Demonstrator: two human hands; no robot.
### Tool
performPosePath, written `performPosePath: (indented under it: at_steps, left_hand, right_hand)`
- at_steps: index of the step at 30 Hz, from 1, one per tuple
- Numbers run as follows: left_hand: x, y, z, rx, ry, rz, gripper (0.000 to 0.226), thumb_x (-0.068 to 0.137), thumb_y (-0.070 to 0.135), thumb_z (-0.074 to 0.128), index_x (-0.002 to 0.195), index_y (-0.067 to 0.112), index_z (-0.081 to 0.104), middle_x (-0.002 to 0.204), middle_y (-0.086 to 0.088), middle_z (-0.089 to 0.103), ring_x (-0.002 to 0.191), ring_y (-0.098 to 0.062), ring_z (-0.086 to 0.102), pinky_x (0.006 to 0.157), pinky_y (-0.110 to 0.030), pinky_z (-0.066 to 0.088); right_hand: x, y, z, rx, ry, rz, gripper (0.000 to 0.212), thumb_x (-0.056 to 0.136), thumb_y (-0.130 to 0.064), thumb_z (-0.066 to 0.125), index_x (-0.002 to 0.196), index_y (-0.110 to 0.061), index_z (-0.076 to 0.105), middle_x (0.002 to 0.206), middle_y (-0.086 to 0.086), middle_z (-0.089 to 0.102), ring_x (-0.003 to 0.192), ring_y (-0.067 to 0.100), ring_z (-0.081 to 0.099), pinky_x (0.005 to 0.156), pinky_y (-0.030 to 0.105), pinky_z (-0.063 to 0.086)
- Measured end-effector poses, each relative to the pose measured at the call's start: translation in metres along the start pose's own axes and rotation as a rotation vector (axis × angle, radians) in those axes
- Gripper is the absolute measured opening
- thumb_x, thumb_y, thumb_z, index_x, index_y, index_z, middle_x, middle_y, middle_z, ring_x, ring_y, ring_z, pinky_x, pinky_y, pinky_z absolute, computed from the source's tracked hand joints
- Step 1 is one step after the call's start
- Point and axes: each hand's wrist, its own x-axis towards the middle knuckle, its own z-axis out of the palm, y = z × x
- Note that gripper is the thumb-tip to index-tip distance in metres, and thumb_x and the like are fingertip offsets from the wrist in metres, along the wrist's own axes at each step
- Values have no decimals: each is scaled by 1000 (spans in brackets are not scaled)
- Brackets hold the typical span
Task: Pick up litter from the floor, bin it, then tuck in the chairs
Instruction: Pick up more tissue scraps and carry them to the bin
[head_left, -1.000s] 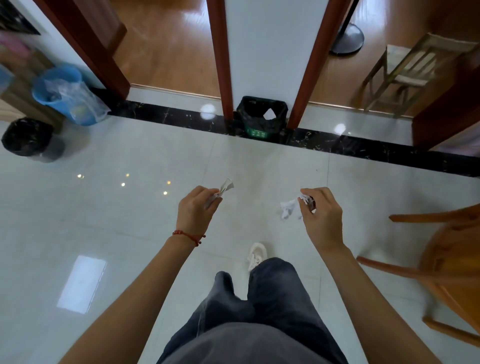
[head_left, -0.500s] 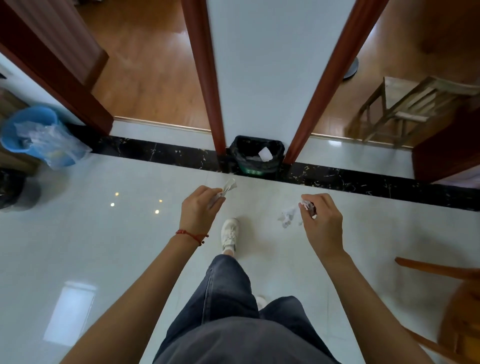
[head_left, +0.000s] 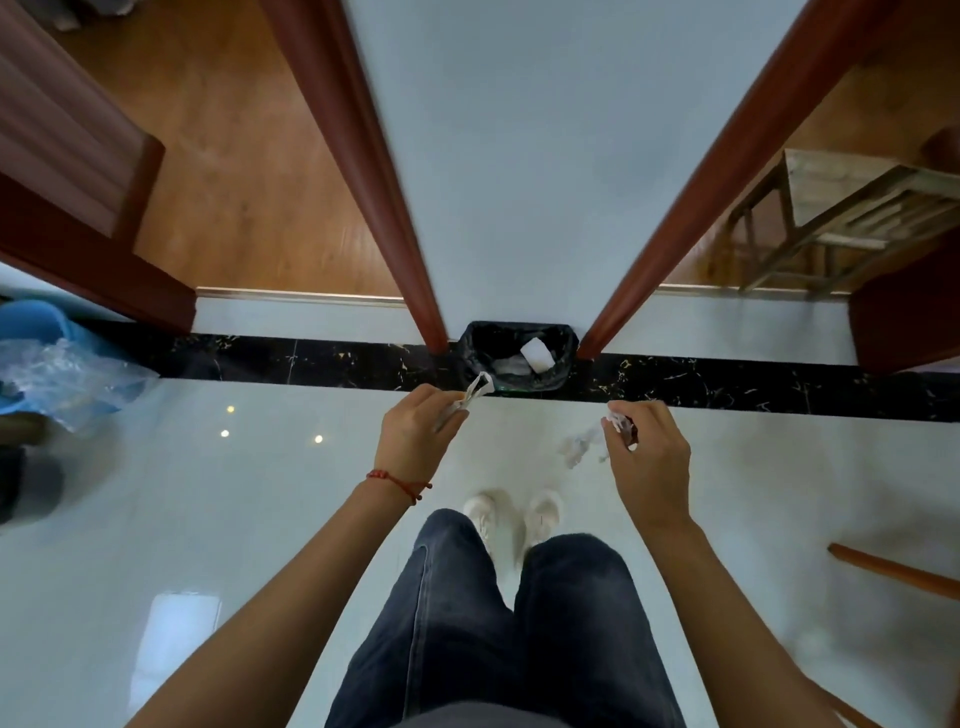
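Head view looks down past dark jeans (head_left: 498, 623) and pale shoes (head_left: 511, 512) to a glossy white tiled floor (head_left: 208, 519). Left hand (head_left: 415, 436), with a red cord bracelet (head_left: 397, 480) at the wrist, has its fingers curled and pinches a crumpled white scrap of paper (head_left: 475, 388); the scrap sticks up and forward out of the fingertips, its tip overlapping the near rim of the bin from this angle. Right hand (head_left: 652, 452) is curled too, gripping a small white wad of litter (head_left: 618, 423) at the fingertips, with something dark held against it that is too blurred to name. A faint smeared white shape just left of that hand cannot be made out.

Ahead of both hands, a small black bin (head_left: 563, 358) lined with a black bag stands on the black marble strip (head_left: 260, 358) at the far edge of the tiles, against the foot of a white wall between two red-brown door frames (head_left: 374, 197). White paper already lies inside it. No writing can be read anywhere.

At the left edge of the tiles sits a blue bucket (head_left: 36, 322) with clear plastic. A wooden chair leg (head_left: 893, 571) pokes in at the right edge.
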Motion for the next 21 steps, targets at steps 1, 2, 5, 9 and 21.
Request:
performPosePath:
  at_steps: [1, 2, 5, 9, 21]
  left_hand:
    - [7, -4, 6, 6, 1, -6, 16, 70, 8, 68, 81, -3, 71, 65, -13, 62, 51, -23, 58, 60, -19, 46]
    - [14, -8, 13, 15, 0, -13, 16, 70, 8, 67, 81, -4, 71, 65, -13, 63, 51, -23, 58, 61, -18, 45]
    - [33, -22, 38, 35, -15, -34, 16, 70, 8, 67, 81, -4, 71, 66, -14, 64, 53, -25, 60, 64, -20, 46]
    - [55, -43, 74, 28, -43, -57, 17, 70, 8, 68, 81, -5, 71, 67, -15, 65, 53, -26, 60, 63, -23, 48]
    - [113, -139, 235, -36, -64, -106, 15, 71, 8, 68, 81, -3, 71, 69, -12, 65, 56, -23, 60, 60, -21, 48]
  right_hand:
    - [9, 4, 6, -2, -7, -4, 16, 78, 5, 66, 94, 3, 64, 82, 17, 61, 67, 19, 56, 60, 19, 44]
    - [17, 10, 12, -1, -16, -3, 16, 78, 5, 66, 94, 4, 64, 82, 17, 61, 67, 20, 57, 61, 18, 43]
    - [41, 30, 33, 31, -51, 32, 15, 81, 2, 64, 96, 4, 63, 85, 18, 62, 70, 18, 57, 64, 12, 41]
    - [66, 62, 62, 47, -73, 37, 17, 79, 3, 66, 96, 3, 64, 86, 18, 62, 71, 22, 61, 64, 21, 47]
    - [106, 182, 180, 17, -122, 86, 19, 74, 2, 71, 92, 1, 65, 86, 15, 64, 73, 17, 61, 68, 14, 47]
